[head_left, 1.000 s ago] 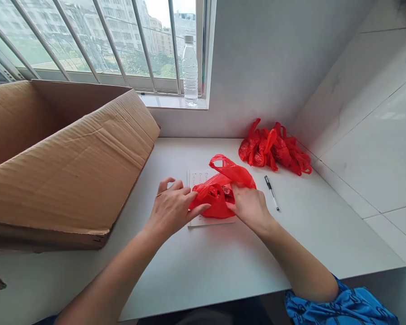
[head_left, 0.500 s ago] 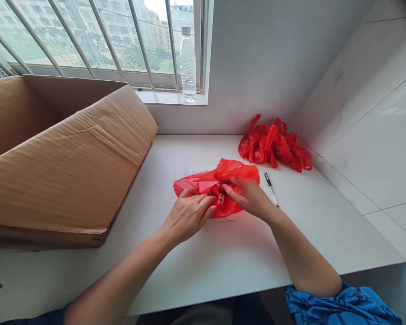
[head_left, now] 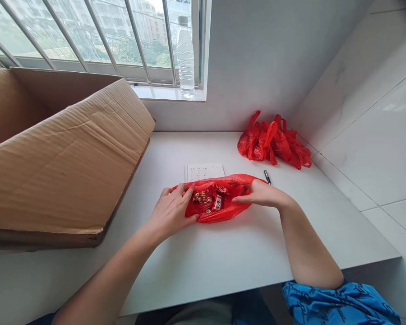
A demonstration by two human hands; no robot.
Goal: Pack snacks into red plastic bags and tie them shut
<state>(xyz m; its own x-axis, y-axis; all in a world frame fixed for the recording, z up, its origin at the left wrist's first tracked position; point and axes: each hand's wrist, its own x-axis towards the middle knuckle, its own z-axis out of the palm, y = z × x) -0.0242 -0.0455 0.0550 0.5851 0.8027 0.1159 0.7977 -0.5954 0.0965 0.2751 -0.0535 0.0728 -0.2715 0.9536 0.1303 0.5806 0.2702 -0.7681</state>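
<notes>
A red plastic bag (head_left: 219,215) lies on the white table (head_left: 203,266) with its mouth pulled wide. Inside it are red snack packets (head_left: 203,197) with gold print. My left hand (head_left: 171,214) grips the bag's left side, its fingers over the rim. My right hand (head_left: 260,194) lies across the right side of the opening, its fingers along the upper rim. The bag's lower part and any further contents are hidden.
A sheet of printed paper (head_left: 205,172) lies just behind the bag, with a black pen (head_left: 267,177) partly behind my right hand. A heap of red bags (head_left: 272,144) sits against the wall. A large cardboard box (head_left: 61,162) fills the left side.
The bag's mouth has spread wider, showing the packets. My hands have moved apart, and the bag has slid nearer me, uncovering the paper.
</notes>
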